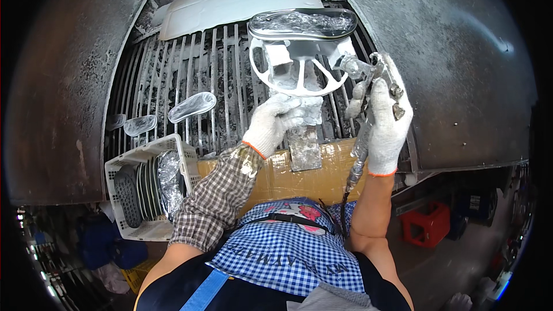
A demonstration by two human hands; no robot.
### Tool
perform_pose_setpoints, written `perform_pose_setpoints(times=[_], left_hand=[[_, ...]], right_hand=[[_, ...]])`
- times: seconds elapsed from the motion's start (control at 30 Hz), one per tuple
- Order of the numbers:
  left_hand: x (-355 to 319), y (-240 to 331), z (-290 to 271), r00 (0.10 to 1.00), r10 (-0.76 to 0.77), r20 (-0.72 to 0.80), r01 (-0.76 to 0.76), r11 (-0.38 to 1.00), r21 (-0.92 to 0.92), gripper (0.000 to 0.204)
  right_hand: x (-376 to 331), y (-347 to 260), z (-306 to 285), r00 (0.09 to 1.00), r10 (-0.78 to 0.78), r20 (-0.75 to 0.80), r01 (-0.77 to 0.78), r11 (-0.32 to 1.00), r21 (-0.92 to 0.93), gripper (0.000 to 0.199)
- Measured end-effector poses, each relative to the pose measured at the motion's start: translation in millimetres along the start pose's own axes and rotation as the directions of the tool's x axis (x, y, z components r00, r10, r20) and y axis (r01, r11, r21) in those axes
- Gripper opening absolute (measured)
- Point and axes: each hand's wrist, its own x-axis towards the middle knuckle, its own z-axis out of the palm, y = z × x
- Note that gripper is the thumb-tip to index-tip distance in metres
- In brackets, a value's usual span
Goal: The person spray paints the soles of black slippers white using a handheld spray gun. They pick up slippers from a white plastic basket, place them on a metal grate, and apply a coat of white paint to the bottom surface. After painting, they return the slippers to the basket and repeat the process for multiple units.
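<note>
In front of me a dark, long rounded shoe sole [302,24] lies flat, its middle covered with clear crinkled film. It rests on top of a stand with a white spoked wheel [301,76] below it. My left hand [271,121], in a white knit glove, has its fingers bent round the wheel's near rim. To the right, my gloved right hand [389,118] grips a spray gun [354,66] crusted with grey-white residue, its nozzle beside the wheel's right side. A hose [353,175] hangs from the gun's handle.
Metal bars [224,75] form the grate under the stand. Several film-covered soles [193,107] lie on its left. A white plastic basket [187,155] holds upright soles at lower left. Brown tape-covered cardboard [253,175] lines the near edge. Metal side walls [455,80] stand left and right.
</note>
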Motion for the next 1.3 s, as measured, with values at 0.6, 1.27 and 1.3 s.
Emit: perform_pose_setpoints(times=[0.6, 1.27, 1.3], left_hand=[[0.8, 8.9, -10.7, 0.995, 0.014, -0.095, -0.015, 1.000, -0.004, 0.043], [6.5, 27.6, -40.8, 0.986, 0.078, -0.147, -0.079, 0.997, -0.001, 0.043], [8.1, 30.1, -44.8, 0.986, 0.080, -0.145, -0.080, 0.997, 0.009, 0.043]], right_hand=[[7.9, -7.9, -24.8, 0.995, -0.042, -0.094, 0.044, 0.999, 0.020, 0.051], [17.1, -24.7, -51.1, 0.988, -0.103, -0.118, 0.090, 0.990, -0.111, 0.054], [17.0, -25.7, -53.5, 0.988, -0.108, -0.113, 0.093, 0.987, -0.130, 0.054]])
